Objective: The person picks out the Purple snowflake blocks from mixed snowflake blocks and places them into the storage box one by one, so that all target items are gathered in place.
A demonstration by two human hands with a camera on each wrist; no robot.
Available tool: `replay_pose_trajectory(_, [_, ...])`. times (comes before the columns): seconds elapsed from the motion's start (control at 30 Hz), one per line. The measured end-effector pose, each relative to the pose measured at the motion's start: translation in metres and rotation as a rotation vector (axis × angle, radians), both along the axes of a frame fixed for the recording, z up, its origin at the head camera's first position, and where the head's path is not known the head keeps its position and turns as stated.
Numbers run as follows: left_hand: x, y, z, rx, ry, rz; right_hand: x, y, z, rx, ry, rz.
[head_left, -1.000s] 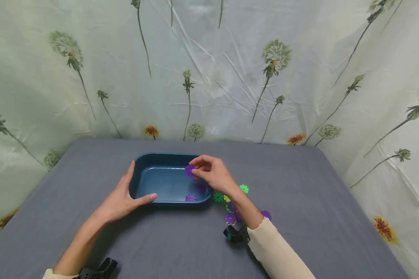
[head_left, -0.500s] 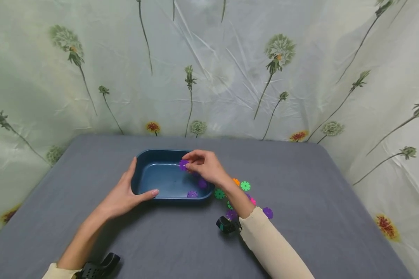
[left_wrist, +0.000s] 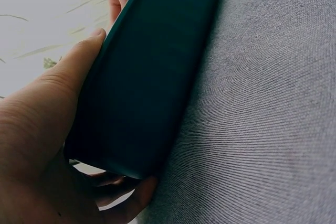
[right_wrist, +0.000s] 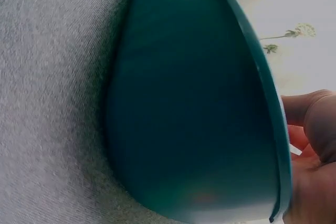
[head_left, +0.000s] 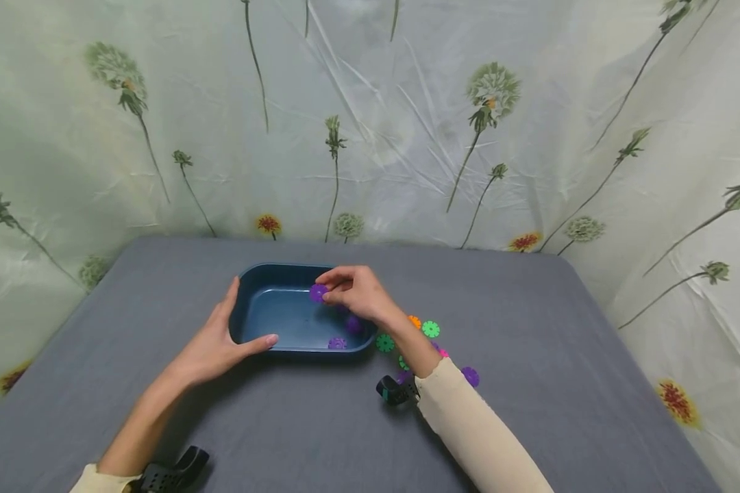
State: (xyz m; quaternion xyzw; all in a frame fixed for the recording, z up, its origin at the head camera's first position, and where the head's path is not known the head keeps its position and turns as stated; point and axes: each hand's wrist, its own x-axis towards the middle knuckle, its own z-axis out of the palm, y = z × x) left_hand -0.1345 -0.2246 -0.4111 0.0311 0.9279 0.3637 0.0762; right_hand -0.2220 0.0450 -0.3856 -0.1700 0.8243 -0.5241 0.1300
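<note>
- Purple disc point(head_left: 318, 293): above the tray, pinched by my right hand point(head_left: 359, 294) at its edge, presumably keeping its face free.
- Blue tray point(head_left: 274, 318): my left hand point(head_left: 216, 348) clasps its left end, thumb on the near rim, apparently for steadiness.
- Other purple discs point(head_left: 337, 343): inside the tray's right part.
- Green disc point(head_left: 385, 342), orange disc point(head_left: 414, 322): right of the tray, I judge within easy reach.
- Grey cloth point(head_left: 296, 424): beneath the tray.

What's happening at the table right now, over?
Left hand holding blue tray by its left end. Right hand pinching purple disc over it. More purple discs inside. Loose discs alongside, partly hidden by right forearm; nothing seen blocking.
</note>
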Motion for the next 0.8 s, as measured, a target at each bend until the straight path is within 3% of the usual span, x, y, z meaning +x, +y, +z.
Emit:
replay_pose_trajectory(0.27, [0.0,0.001,0.002,-0.011,-0.008,-0.002,-0.005,-0.006,-0.001,0.165,0.028,-0.011])
replay_pose_trajectory(0.7, [0.003,0.002,0.001,-0.008,-0.02,-0.002,-0.003,-0.016,-0.007,0.219,0.007,-0.028])
replay_pose_trajectory(0.8, [0.003,0.002,0.004,-0.003,-0.016,0.004,-0.004,-0.02,-0.008,0.256,0.042,-0.038])
